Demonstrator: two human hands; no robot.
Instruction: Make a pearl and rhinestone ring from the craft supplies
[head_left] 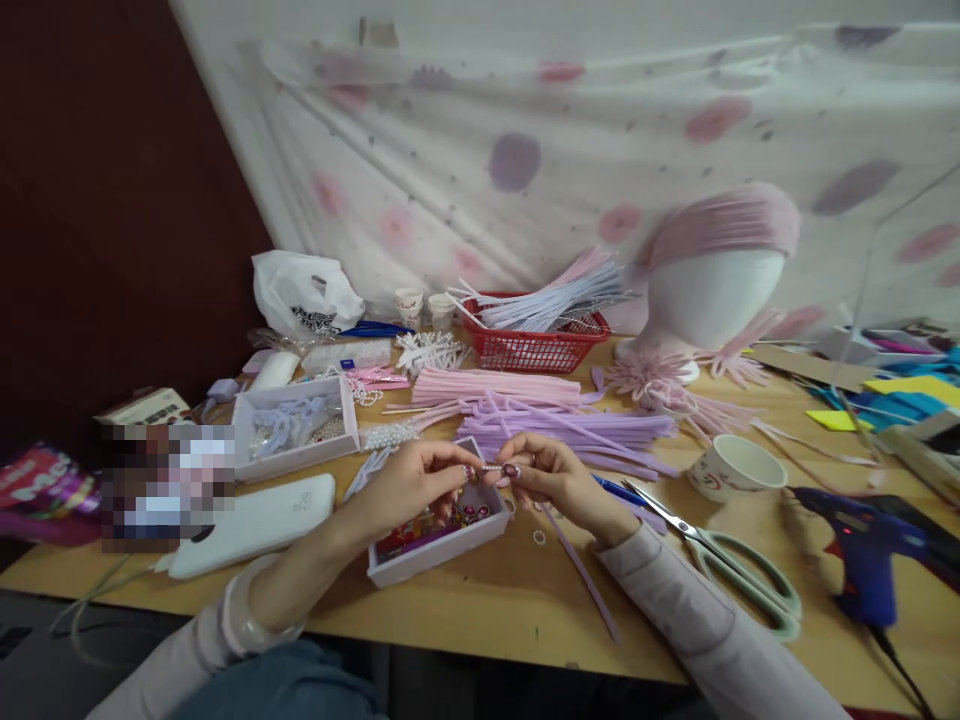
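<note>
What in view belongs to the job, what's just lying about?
Likely in the job: beads between left hand and right hand, open box beneath, purple pipe cleaners, scissors, glue gun.
Likely just lying about: white power bank, plastic bag, purple packet.

The left sleeve is pale greyish pink and ends partway down the forearm in a bunched cuff. The right sleeve, similarly pale, creases toward the wrist. The left hand and right hand have dark, reddish thumbnails. Blue-grey cloth covers the lap.
</note>
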